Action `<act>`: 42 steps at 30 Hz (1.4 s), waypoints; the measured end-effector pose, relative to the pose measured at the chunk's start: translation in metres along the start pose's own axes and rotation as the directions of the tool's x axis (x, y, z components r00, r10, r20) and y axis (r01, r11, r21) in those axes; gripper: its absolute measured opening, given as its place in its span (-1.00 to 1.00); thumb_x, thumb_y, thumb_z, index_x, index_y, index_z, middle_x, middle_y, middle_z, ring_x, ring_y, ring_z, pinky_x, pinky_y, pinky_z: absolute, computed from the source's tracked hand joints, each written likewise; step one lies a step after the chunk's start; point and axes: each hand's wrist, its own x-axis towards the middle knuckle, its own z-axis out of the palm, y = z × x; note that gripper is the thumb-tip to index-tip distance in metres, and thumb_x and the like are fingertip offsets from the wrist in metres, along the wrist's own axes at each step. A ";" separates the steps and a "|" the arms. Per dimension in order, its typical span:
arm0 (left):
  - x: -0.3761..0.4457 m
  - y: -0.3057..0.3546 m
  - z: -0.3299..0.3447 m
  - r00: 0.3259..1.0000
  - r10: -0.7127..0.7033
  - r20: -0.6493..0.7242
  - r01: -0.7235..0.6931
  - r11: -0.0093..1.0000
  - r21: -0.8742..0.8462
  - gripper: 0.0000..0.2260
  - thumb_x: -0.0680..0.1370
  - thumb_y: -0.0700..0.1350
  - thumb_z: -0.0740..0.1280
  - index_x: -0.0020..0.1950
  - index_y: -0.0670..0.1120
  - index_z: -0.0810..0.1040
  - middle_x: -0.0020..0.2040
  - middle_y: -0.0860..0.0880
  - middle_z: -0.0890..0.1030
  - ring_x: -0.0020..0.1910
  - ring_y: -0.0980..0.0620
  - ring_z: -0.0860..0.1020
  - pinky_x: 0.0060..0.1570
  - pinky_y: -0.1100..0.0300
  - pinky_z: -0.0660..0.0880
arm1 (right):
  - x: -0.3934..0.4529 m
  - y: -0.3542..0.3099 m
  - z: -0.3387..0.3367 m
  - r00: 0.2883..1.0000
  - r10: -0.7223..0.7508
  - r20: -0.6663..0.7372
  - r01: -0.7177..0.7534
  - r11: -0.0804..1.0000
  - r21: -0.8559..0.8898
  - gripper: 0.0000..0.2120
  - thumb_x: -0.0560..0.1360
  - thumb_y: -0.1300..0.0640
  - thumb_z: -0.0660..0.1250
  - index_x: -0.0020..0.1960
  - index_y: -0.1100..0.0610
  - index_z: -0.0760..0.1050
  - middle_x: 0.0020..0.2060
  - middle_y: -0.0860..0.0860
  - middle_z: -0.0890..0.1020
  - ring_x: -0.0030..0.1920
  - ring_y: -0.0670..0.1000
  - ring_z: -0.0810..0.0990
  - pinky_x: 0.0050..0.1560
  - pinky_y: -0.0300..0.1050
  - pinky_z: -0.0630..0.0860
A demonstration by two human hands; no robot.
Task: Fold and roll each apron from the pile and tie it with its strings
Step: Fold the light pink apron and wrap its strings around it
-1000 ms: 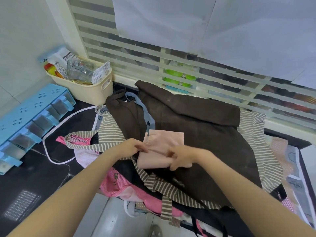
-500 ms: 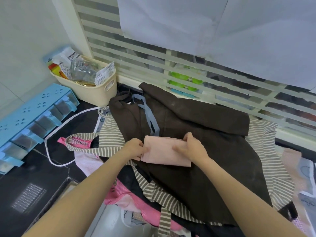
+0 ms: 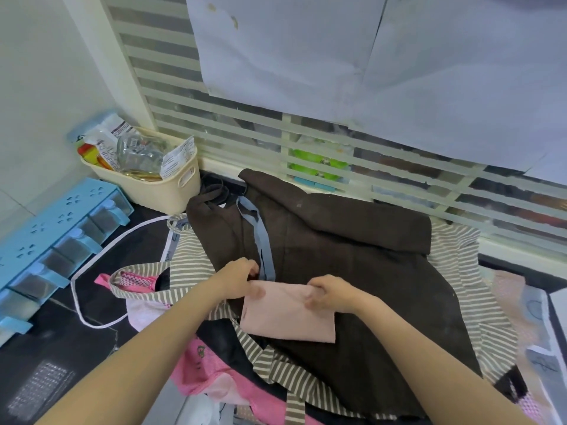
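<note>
From the head camera, a small folded pink cloth apron (image 3: 288,317) lies as a flat rectangle on top of a large dark brown fabric apron (image 3: 352,271), which is spread across the pile of aprons on the black countertop (image 3: 46,348). The left hand (image 3: 237,280) grips the pink apron's upper left corner, fingers curled and the thumb pressed on the fabric. The right hand (image 3: 329,294) holds the upper edge near its right end, fingers curled down over the cloth. Two light blue strings (image 3: 260,240) run up from between the hands across the brown apron. Under the brown one lie a brown-and-white striped apron (image 3: 190,265) and a bright pink one (image 3: 214,378), with a white cord (image 3: 92,302) looping over the counter to the left. At the back left stands a cream plastic basket (image 3: 165,185) stuffed with packets, and beside it a light blue rack of spice containers (image 3: 55,237). Behind is a slatted white window screen (image 3: 245,130) with paper sheets (image 3: 337,56) stuck on it.
</note>
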 end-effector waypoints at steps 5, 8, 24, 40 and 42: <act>0.002 -0.004 0.001 0.994 0.032 0.106 -0.038 0.998 0.058 -0.66 0.49 -0.06 0.40 0.20 -0.16 0.48 0.11 -0.07 0.52 0.04 -0.02 0.49 -0.06 0.22 0.39 | -0.002 -0.028 -0.006 0.999 0.050 -0.007 -0.050 0.953 -0.299 -0.49 0.46 -0.10 0.37 0.34 0.07 0.39 0.25 0.06 0.40 0.23 0.10 0.39 0.18 -0.05 0.42; 0.005 -0.005 -0.001 0.990 0.042 0.131 -0.045 0.999 0.019 -0.58 0.48 -0.01 0.41 0.27 -0.15 0.46 0.20 -0.08 0.53 0.13 -0.04 0.52 0.05 0.19 0.44 | 0.008 -0.051 -0.011 0.981 0.008 -0.193 -0.014 1.000 -0.028 -0.61 0.53 -0.06 0.30 0.24 0.16 0.47 0.17 0.09 0.53 0.13 0.07 0.52 0.10 -0.10 0.47; 0.007 -0.015 -0.009 0.940 0.233 0.247 -0.233 0.972 -0.031 -0.73 0.47 -0.10 0.43 0.14 -0.12 0.58 0.09 -0.07 0.59 -0.03 0.11 0.49 -0.06 0.30 0.42 | 0.033 -0.088 -0.006 0.886 0.433 -0.167 -0.052 0.450 0.891 -0.97 0.53 0.26 0.29 -0.08 0.18 0.49 -0.31 0.07 0.52 -0.40 -0.05 0.44 -0.38 -0.22 0.41; 0.013 0.017 0.003 0.969 0.033 0.244 -0.065 0.990 0.126 -0.48 0.50 -0.07 0.33 0.42 -0.16 0.32 0.30 -0.11 0.46 0.21 -0.07 0.49 0.07 0.17 0.45 | -0.021 -0.094 -0.084 0.937 0.149 -0.315 0.235 0.398 0.887 -0.77 0.46 0.39 0.30 0.01 0.11 0.46 -0.13 0.08 0.51 -0.15 0.00 0.48 -0.03 -0.08 0.48; 0.012 0.018 0.004 0.971 0.014 0.241 -0.048 0.990 0.135 -0.55 0.49 -0.08 0.34 0.34 -0.17 0.40 0.23 -0.12 0.50 0.18 -0.08 0.50 0.00 0.19 0.43 | -0.029 -0.085 -0.086 0.925 0.181 -0.334 0.298 0.201 0.933 -0.77 0.47 0.46 0.23 -0.03 0.16 0.42 -0.21 0.12 0.50 -0.25 0.03 0.52 -0.07 -0.04 0.55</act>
